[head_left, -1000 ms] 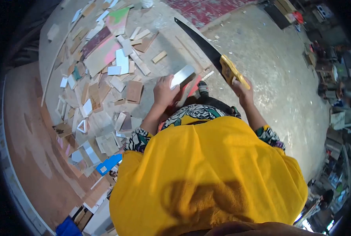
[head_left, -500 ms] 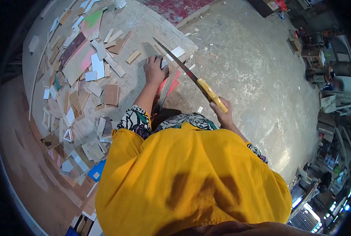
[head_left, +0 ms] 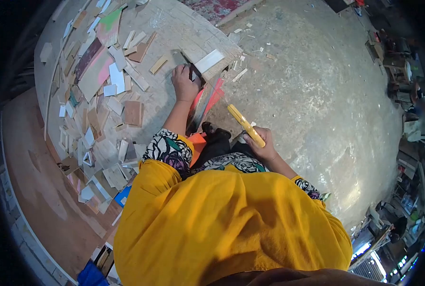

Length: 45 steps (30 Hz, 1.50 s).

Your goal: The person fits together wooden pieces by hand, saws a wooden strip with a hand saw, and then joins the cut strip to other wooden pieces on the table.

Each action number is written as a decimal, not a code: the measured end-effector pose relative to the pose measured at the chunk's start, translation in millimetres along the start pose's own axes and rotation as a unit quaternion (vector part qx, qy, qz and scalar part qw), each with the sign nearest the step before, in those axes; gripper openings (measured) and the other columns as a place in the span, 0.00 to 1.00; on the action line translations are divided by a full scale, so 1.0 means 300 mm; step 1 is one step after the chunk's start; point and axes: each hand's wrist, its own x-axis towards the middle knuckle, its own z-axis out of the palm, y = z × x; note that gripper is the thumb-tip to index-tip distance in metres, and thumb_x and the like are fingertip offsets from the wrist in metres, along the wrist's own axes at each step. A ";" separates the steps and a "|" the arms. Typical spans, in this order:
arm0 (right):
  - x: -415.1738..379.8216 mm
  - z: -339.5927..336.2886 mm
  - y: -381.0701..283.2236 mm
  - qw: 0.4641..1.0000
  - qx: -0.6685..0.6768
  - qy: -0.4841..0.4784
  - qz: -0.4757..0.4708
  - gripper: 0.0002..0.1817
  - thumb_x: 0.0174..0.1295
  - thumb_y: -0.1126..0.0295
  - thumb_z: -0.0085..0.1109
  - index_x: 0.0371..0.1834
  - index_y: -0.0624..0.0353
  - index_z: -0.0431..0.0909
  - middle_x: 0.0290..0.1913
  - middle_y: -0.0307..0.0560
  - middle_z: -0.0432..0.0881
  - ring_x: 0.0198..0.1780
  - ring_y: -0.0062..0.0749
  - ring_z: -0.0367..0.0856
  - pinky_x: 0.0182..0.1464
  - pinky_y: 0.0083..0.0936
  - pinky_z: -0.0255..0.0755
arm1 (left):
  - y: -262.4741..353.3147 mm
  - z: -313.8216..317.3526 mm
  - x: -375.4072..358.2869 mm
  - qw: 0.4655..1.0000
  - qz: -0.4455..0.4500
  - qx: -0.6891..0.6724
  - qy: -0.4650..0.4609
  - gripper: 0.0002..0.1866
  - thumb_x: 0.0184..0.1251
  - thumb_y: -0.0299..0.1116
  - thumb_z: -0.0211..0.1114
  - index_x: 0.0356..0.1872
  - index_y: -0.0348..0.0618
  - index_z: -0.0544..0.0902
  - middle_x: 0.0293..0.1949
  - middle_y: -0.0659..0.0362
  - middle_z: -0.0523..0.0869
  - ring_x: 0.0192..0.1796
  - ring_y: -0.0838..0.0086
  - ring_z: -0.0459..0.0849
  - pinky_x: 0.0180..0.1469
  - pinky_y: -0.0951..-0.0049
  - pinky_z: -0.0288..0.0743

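My right hand [head_left: 264, 143] is closed round the yellow handle of a handsaw [head_left: 245, 124], held over the floor to the right of the table edge. Its blade is hard to make out at this angle. My left hand [head_left: 186, 83] rests at the table's edge with its fingers curled down. Beside those fingers shows a small light-coloured bit against a dark patch; what they grip is mostly hidden. A white-faced strip of wood [head_left: 209, 61] lies at the table corner, just beyond the left hand. A short wooden block [head_left: 158, 65] lies to its upper left.
Many wood offcuts [head_left: 134, 113] cover the left part of the worktable [head_left: 167, 35]. Red-painted parts [head_left: 215, 95] show below the table edge. Scraps [head_left: 240, 75] dot the concrete floor [head_left: 312, 95]. Stacked items and another person are at the far right.
My right hand has drawn back and slightly left with the handsaw, whose blade was plainly visible before. The left hand stays at the table edge. The white-faced strip shows more fully.
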 end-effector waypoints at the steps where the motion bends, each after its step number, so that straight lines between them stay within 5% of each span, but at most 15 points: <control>1: 0.004 -0.008 0.011 1.000 -0.018 -0.007 -0.012 0.13 0.55 0.71 0.60 0.18 0.61 0.68 0.15 0.41 0.67 0.18 0.24 0.65 0.22 0.23 0.59 | 0.000 0.000 0.001 1.000 0.003 0.012 0.005 0.21 0.39 0.32 0.67 0.40 0.37 0.78 0.44 0.51 0.74 0.52 0.54 0.70 0.54 0.55 0.63; 5: 0.010 -0.015 0.010 0.998 -0.049 -0.021 -0.034 0.11 0.53 0.71 0.60 0.19 0.61 0.69 0.17 0.48 0.69 0.17 0.38 0.68 0.23 0.28 0.62 | 0.013 -0.014 0.001 0.999 0.002 0.034 -0.009 0.23 0.40 0.31 0.69 0.41 0.34 0.76 0.45 0.49 0.74 0.51 0.53 0.70 0.53 0.58 0.64; 13: 0.010 -0.002 -0.011 0.997 -0.071 -0.005 -0.023 0.10 0.53 0.72 0.60 0.20 0.63 0.70 0.17 0.49 0.70 0.18 0.38 0.69 0.24 0.28 0.63 | 0.050 0.061 -0.030 0.987 -0.086 0.130 0.050 0.14 0.55 0.31 0.54 0.43 0.43 0.77 0.49 0.57 0.74 0.55 0.60 0.69 0.56 0.57 0.61; 22: 0.016 -0.007 -0.013 0.999 -0.043 -0.004 -0.031 0.05 0.52 0.74 0.60 0.24 0.62 0.75 0.18 0.48 0.73 0.19 0.39 0.72 0.24 0.28 0.65 | 0.053 0.035 -0.024 0.994 -0.073 0.071 0.033 0.15 0.54 0.26 0.54 0.44 0.35 0.76 0.49 0.51 0.74 0.54 0.56 0.70 0.56 0.60 0.63; 31: 0.002 0.035 -0.046 0.996 -0.091 0.010 -0.022 0.07 0.52 0.73 0.61 0.22 0.62 0.73 0.18 0.49 0.71 0.18 0.40 0.72 0.22 0.28 0.65 | 0.036 0.048 -0.022 0.995 -0.070 0.053 0.044 0.22 0.43 0.26 0.60 0.45 0.38 0.77 0.46 0.52 0.74 0.52 0.56 0.70 0.56 0.59 0.62; 45: 0.072 0.094 0.038 0.996 -0.073 0.036 -0.048 0.11 0.52 0.72 0.62 0.19 0.62 0.70 0.16 0.50 0.68 0.17 0.40 0.70 0.21 0.29 0.62 | 0.054 0.026 -0.020 0.997 -0.057 0.031 0.039 0.21 0.43 0.25 0.58 0.45 0.36 0.76 0.46 0.52 0.74 0.51 0.55 0.70 0.55 0.59 0.63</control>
